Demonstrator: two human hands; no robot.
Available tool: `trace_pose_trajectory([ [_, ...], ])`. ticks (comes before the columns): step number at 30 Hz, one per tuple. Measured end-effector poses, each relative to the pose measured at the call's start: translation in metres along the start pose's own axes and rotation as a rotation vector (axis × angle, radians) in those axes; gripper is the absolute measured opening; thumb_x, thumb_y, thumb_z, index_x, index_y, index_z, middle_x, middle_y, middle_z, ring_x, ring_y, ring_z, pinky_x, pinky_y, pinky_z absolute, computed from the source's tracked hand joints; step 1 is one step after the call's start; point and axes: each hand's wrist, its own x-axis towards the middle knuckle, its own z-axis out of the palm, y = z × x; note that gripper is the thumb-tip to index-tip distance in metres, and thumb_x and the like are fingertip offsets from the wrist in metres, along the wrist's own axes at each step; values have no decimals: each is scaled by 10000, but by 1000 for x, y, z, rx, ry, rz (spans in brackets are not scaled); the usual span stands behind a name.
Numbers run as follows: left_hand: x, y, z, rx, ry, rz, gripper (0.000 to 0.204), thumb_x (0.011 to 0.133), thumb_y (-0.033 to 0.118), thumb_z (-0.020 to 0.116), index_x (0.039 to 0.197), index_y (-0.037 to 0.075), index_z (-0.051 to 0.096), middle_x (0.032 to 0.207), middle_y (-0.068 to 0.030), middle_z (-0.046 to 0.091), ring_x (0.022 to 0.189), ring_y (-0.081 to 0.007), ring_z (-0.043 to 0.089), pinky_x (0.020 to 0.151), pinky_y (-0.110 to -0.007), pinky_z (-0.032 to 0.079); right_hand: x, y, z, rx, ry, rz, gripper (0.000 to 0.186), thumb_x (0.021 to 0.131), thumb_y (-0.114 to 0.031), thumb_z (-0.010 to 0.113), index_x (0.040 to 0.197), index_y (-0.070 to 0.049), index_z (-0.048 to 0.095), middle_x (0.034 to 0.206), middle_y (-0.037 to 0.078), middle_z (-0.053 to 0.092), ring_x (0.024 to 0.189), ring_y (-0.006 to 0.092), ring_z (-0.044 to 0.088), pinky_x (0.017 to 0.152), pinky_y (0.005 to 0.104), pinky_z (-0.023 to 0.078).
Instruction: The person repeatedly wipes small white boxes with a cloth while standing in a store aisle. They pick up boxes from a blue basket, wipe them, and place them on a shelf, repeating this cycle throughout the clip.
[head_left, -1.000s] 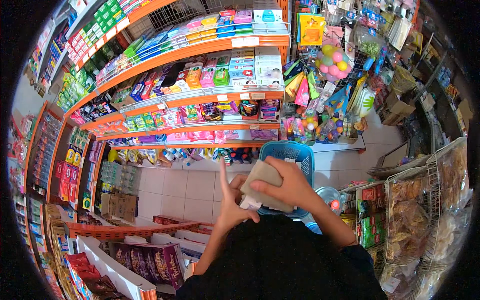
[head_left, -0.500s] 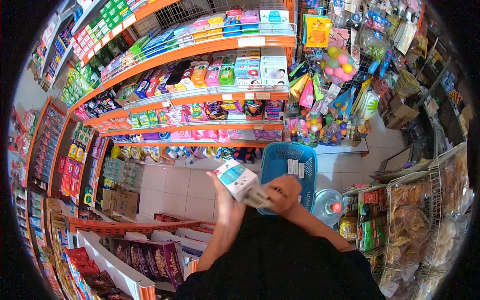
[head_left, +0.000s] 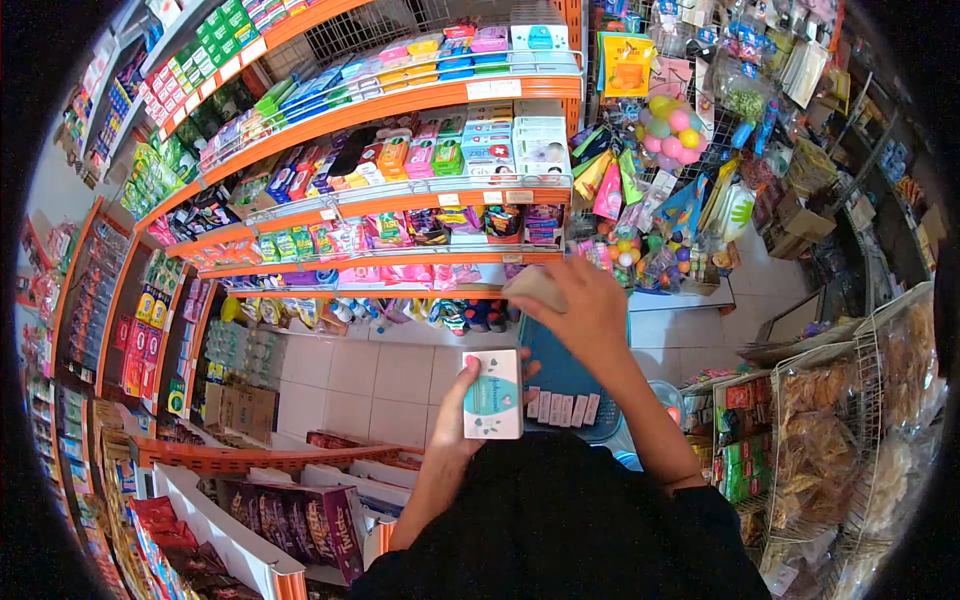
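My left hand [head_left: 452, 405] grips a white soap box [head_left: 491, 394] with a teal label and small leaf prints. The thumb lies across its front, and fingertips show past its right side. Higher up and to the right, my right hand [head_left: 583, 312] is closed on a beige-grey block [head_left: 537, 288], smeared by motion, whose kind I cannot make out. That hand is over the far end of a blue plastic basket [head_left: 570, 365], near the lowest shelf. Several small white boxes [head_left: 565, 408] lie in a row at the basket's near end.
Orange-edged shelves [head_left: 400, 198] with packaged goods rise ahead. Toys and balloons [head_left: 672, 132] hang at the right. A clear water jug [head_left: 665, 400] stands beside the basket, partly behind my right forearm. Snack racks [head_left: 815, 440] flank the right; purple packs [head_left: 290, 520] lie lower left.
My right hand has moved up and away from the soap box, carrying the beige-grey block. The soap box has turned more upright in my left hand. More white boxes now show in the basket.
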Motion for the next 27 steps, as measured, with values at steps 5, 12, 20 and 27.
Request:
trace_pose_trajectory([
  [5, 5, 8, -15, 69, 138, 0, 543, 876, 466, 376, 1169, 13, 436, 1046, -134, 550, 916, -231, 571, 795, -350, 471, -38, -16, -18, 483, -151, 5, 405, 598, -409, 704, 774, -77, 553, 756, 73, 532, 665, 264, 542, 562, 372, 415],
  [12, 9, 4, -27, 294, -80, -120, 672, 847, 576, 303, 1194, 13, 423, 964, -77, 550, 809, -159, 555, 576, -271, 474, -35, -10, -4, 183, 95, 60, 373, 563, -327, 742, 732, -70, 532, 700, 69, 519, 637, 260, 526, 564, 369, 414],
  [20, 10, 6, -1, 219, 45, -112, 658, 822, 600, 351, 1180, 55, 441, 1066, -73, 542, 921, -184, 542, 712, -314, 459, -68, -37, -5, 608, -27, 234, 424, 600, -326, 764, 770, -34, 508, 691, 98, 507, 624, 241, 525, 545, 339, 417],
  [27, 17, 9, 0, 142, 88, -68, 586, 862, 531, 350, 1226, 74, 396, 1097, -100, 522, 988, -205, 529, 821, -342, 442, -60, -21, 6, 532, -42, 392, 421, 624, -364, 734, 773, -33, 520, 699, 117, 520, 644, 269, 550, 564, 347, 433],
])
